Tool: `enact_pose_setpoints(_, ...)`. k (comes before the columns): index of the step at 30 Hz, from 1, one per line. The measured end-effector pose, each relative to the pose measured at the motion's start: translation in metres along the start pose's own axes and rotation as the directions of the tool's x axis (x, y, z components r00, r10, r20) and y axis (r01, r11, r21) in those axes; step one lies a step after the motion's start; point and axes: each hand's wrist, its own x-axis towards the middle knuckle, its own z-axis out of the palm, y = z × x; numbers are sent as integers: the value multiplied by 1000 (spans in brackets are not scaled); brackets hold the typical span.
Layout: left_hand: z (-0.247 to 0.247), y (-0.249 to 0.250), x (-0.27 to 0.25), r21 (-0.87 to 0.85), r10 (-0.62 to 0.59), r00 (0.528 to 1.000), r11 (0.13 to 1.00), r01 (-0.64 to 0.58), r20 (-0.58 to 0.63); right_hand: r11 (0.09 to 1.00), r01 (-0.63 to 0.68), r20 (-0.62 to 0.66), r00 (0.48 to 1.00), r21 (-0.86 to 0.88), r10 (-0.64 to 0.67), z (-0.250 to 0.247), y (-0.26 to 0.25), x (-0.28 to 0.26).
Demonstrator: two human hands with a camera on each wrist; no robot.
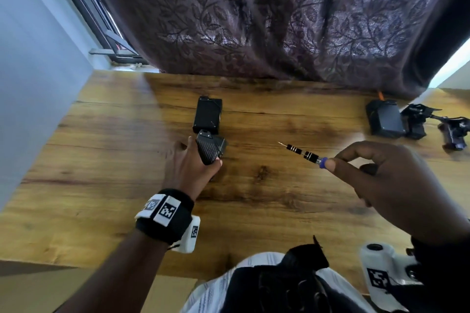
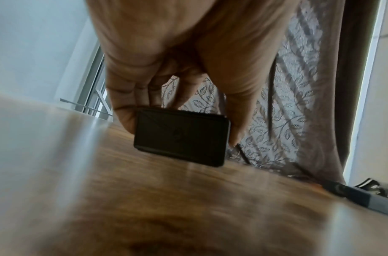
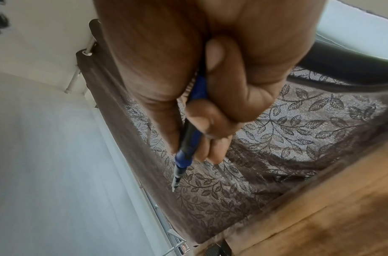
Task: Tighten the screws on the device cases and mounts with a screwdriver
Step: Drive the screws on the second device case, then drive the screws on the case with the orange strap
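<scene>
Black case (image 1: 211, 147), blue-and-black screwdriver (image 1: 305, 154), brown wood-grain table (image 1: 101, 160), purple leaf-patterned curtain (image 1: 279, 20).

I see a wooden table (image 1: 267, 201) with a strong brown grain, its far edge against a dark leaf-patterned curtain (image 1: 292, 20). Near its middle lies a black device case (image 1: 207, 115), and just in front of that a second black case (image 1: 211, 148); I cannot tell whether this one rests on the wood. At the far right corner sit a black box (image 1: 385, 119) and black mounts (image 1: 432, 124) beside it.
</scene>
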Motion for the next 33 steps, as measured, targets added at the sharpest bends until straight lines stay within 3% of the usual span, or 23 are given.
enact_pose_setpoints(4, 11, -8, 12, 65, -93, 994, 994, 90, 51, 1000, -14, 9, 1000, -4, 14, 2, 5, 2)
enact_pose_setpoints(14, 9, 6, 19, 47, -245, 969, 969, 243, 43, 998, -34, -4, 999, -46, 33, 10, 6, 1)
enact_pose_setpoints(19, 1, 10, 12, 124, -246, 967, 964, 237, 60, 998, -52, -25, 998, -23, 51, 12, 13, -4)
enact_pose_setpoints(22, -9, 13, 1, 151, -137, 991, 979, 136, -7, 996, -73, -34, 997, 44, 74, 14, 21, -10)
enact_pose_setpoints(26, -15, 35, -14, 85, 48, 999, 995, -47, -5, 969, -128, -53, 988, 212, 142, 16, 34, -21)
enact_pose_setpoints(30, -7, 66, -22, -48, 228, 971, 973, -225, 68, 897, -166, -100, 969, 411, 225, 15, 49, -32)
enact_pose_setpoints(33, 8, 90, -22, -37, 333, 930, 943, -331, 159, 830, -153, -139, 954, 536, 266, 12, 59, -40)
